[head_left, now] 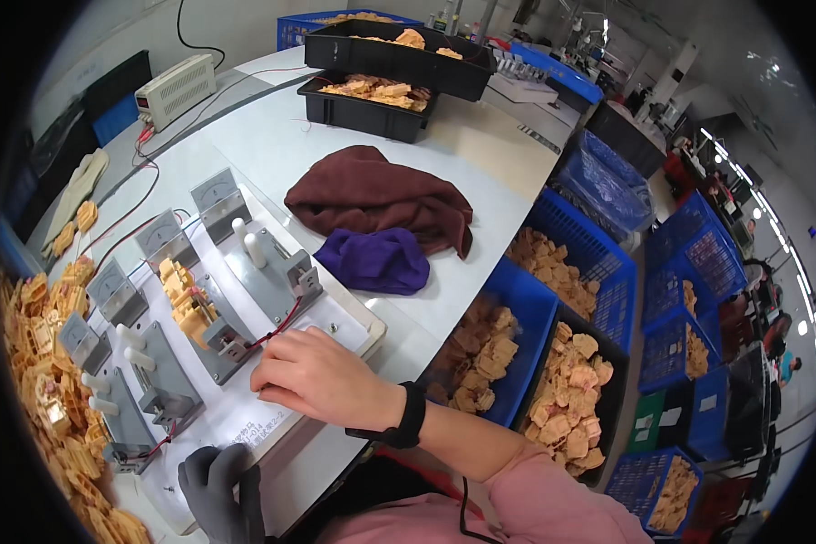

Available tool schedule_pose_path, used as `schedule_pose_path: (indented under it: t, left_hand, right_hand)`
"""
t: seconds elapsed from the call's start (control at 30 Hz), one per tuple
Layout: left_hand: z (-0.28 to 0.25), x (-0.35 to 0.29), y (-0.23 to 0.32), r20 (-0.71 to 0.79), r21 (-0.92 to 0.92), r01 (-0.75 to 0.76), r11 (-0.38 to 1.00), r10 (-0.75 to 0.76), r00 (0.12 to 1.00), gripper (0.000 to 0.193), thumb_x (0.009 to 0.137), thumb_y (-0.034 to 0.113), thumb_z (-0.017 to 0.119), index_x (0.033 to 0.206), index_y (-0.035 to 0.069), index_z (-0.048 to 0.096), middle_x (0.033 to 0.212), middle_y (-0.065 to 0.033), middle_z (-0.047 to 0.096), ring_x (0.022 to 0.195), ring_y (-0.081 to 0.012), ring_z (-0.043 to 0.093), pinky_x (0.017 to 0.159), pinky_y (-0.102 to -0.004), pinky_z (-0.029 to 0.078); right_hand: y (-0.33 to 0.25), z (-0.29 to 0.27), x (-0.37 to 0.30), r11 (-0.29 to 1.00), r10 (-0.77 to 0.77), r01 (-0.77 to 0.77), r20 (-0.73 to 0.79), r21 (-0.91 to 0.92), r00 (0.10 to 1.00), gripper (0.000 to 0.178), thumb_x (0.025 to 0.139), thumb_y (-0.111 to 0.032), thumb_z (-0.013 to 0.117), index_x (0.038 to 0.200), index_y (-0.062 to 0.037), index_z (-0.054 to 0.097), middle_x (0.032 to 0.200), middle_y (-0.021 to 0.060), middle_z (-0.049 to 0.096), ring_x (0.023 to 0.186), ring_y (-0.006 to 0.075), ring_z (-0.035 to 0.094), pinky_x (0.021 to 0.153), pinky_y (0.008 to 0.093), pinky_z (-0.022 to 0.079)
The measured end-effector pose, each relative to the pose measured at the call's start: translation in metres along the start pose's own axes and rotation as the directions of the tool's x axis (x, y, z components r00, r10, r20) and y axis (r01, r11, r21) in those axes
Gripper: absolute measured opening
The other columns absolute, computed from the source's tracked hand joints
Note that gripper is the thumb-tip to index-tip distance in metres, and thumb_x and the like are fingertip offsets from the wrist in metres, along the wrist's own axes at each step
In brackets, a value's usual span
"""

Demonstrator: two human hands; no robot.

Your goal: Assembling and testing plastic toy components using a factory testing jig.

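A white board (272,412) carries several grey test fixtures, each with an analog meter, white posts and a small clamp block. In one middle fixture (222,358) sits a yellow plastic part (186,304). My bare right hand (313,376), with a black wristband, is just in front of that fixture, above the board. Its fingers curl down together, and whatever is under them is hidden. My left hand (218,490), in a dark grey glove, rests by the board's near edge. Its fingers are loosely bent, thumb apart, with nothing visible between them.
Yellow parts (54,399) are heaped left of the board. Beyond it lie brown cloth (372,199) and purple cloth (376,261). Black trays (363,113) of parts stand at the back. Blue crates (621,281) and a black bin (607,453) hold more at right. A power supply (177,91) stands far left.
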State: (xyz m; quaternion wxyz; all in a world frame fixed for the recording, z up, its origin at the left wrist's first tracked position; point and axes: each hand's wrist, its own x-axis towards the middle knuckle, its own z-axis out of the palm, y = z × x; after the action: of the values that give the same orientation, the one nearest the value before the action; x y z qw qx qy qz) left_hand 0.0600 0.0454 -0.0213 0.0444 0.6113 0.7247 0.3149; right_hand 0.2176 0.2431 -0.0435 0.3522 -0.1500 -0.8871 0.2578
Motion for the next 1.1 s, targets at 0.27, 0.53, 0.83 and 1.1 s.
schedule_pose_path:
  t: [0.27, 0.53, 0.83, 1.1]
  left_hand:
    - [0.000, 0.000, -0.002, 0.012, 0.006, 0.018, 1.000, -0.018, 1.000, 0.028, 0.085, 0.001, 0.071, 0.112, 0.004, 0.065, 0.106, -0.0152, 0.055, 0.101, -0.0335, 0.054, 0.087, -0.0406, 0.047]
    - [-0.011, 0.002, 0.007, 0.077, 0.057, -0.006, 0.998, 0.002, 0.997, 0.028, 0.090, 0.004, 0.067, 0.118, 0.001, 0.064, 0.114, -0.0174, 0.057, 0.106, -0.0338, 0.056, 0.091, -0.0410, 0.047]
    - [-0.003, 0.006, 0.004, -0.049, 0.103, -0.032, 0.994, 0.037, 0.998, 0.030, 0.080, 0.012, 0.079, 0.110, 0.013, 0.071, 0.099, -0.0093, 0.063, 0.092, -0.0304, 0.058, 0.082, -0.0419, 0.044]
    - [-0.008, 0.005, 0.006, -0.020, 0.094, -0.029, 0.995, 0.031, 0.999, 0.032, 0.080, 0.009, 0.080, 0.110, 0.011, 0.070, 0.101, -0.0119, 0.063, 0.094, -0.0326, 0.058, 0.084, -0.0419, 0.046]
  right_hand:
    - [-0.003, -0.002, 0.000, 1.000, -0.005, 0.006, 0.003, -0.018, 1.000, 0.009, 0.089, -0.019, 0.072, 0.094, -0.0146, 0.066, 0.095, -0.0003, 0.058, 0.095, 0.0211, 0.058, 0.084, 0.0361, 0.043]
    - [-0.003, -0.002, 0.000, 0.996, -0.059, 0.058, -0.006, -0.060, 0.998, 0.009, 0.088, -0.018, 0.073, 0.092, -0.0152, 0.065, 0.093, -0.0007, 0.058, 0.094, 0.0194, 0.059, 0.082, 0.0354, 0.043]
    - [-0.006, -0.008, 0.002, 0.999, -0.013, 0.014, 0.019, -0.045, 1.000, 0.011, 0.087, -0.019, 0.076, 0.094, -0.0130, 0.070, 0.091, 0.0015, 0.064, 0.091, 0.0228, 0.062, 0.080, 0.0359, 0.044]
    - [-0.007, -0.010, 0.003, 1.000, -0.005, 0.004, 0.032, 0.013, 0.999, 0.012, 0.087, -0.018, 0.076, 0.095, -0.0106, 0.070, 0.092, 0.0015, 0.065, 0.091, 0.0228, 0.062, 0.081, 0.0356, 0.043]
